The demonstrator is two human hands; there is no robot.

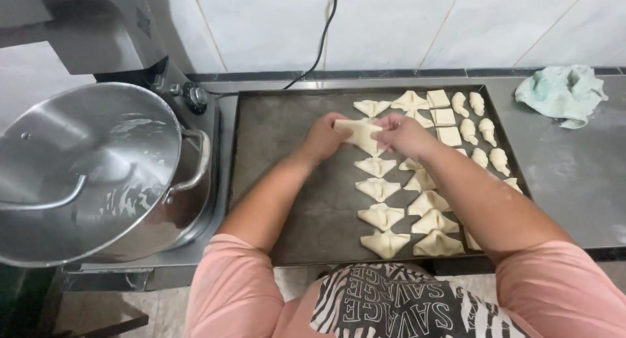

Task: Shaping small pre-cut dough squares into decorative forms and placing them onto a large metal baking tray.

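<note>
A pale square piece of dough is held over the dark baking tray by both hands. My left hand pinches its left edge and my right hand grips its right edge. Below it runs a column of folded dough pastries, with a second column partly under my right forearm. More folded pieces, flat squares and small rolled crescents lie at the tray's far right.
A large steel mixing bowl with a handle sits on a mixer at the left. A crumpled light green cloth lies on the grey counter at the far right. A black cable hangs down the tiled wall.
</note>
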